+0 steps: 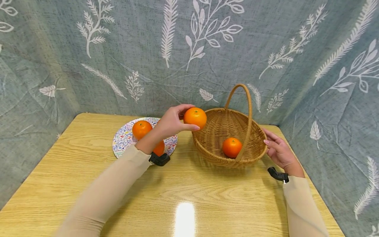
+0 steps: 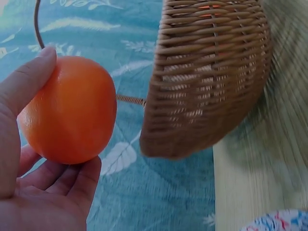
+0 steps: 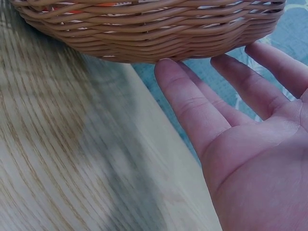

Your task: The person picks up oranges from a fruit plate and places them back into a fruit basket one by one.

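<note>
My left hand (image 1: 171, 123) holds an orange (image 1: 195, 118) between thumb and fingers, raised beside the left rim of a wicker basket (image 1: 211, 135). In the left wrist view this orange (image 2: 70, 110) is apart from the basket's woven side (image 2: 202, 96). Another orange (image 1: 232, 147) lies inside the basket, near its front wall. At the basket's right side, my right hand (image 1: 279, 149) touches the wicker with its fingertips. The right wrist view shows those fingers (image 3: 192, 103) fairly straight against the basket's side (image 3: 159, 33).
A colourfully speckled plate (image 1: 122, 143) stands left of the basket, bearing an orange (image 1: 142, 129) and a second orange (image 1: 159, 148) partly covered by my left forearm. The basket's tall handle (image 1: 249, 112) arches over it. Patterned cloth (image 1: 142, 42) hangs behind the wooden table (image 1: 207, 200).
</note>
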A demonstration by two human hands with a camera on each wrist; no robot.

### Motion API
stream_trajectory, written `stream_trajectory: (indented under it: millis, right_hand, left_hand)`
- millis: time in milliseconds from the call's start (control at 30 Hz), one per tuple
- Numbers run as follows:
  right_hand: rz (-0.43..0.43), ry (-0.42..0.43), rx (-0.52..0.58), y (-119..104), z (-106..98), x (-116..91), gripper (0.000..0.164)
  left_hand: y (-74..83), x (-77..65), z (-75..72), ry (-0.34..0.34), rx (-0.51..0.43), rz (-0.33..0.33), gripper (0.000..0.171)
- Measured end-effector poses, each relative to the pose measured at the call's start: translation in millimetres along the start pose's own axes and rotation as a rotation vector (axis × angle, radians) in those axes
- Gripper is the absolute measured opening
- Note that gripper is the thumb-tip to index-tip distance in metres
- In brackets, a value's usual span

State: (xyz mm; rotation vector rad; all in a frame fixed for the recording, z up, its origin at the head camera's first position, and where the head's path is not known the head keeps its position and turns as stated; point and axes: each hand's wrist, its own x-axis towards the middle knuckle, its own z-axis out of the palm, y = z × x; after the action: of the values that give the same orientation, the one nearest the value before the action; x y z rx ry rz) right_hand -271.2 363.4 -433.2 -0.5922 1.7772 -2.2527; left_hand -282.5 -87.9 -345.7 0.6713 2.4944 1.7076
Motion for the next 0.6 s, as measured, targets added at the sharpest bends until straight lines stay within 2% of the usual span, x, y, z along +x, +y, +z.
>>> stream_trajectory:
  millis: [167, 333, 600]
  right_hand:
    - [-0.001, 0.001, -0.001, -0.9, -1.4, 0.1, 0.057]
    - [0.005, 0.011, -0.002, -1.7, -1.9, 0.0, 0.058]
    - [0.023, 0.023, -0.02, -2.6, -0.1, 0.0, 0.058]
  left_hand:
    - [2.3, 20.1, 16.8, -0.047, -0.009, 0.002, 0.077]
    - [4.4, 41.0, 32.1, -0.084, 0.045, 0.012, 0.078]
    - [18.2, 65.0, 47.4, -0.141, 0.077, 0.004, 0.078]
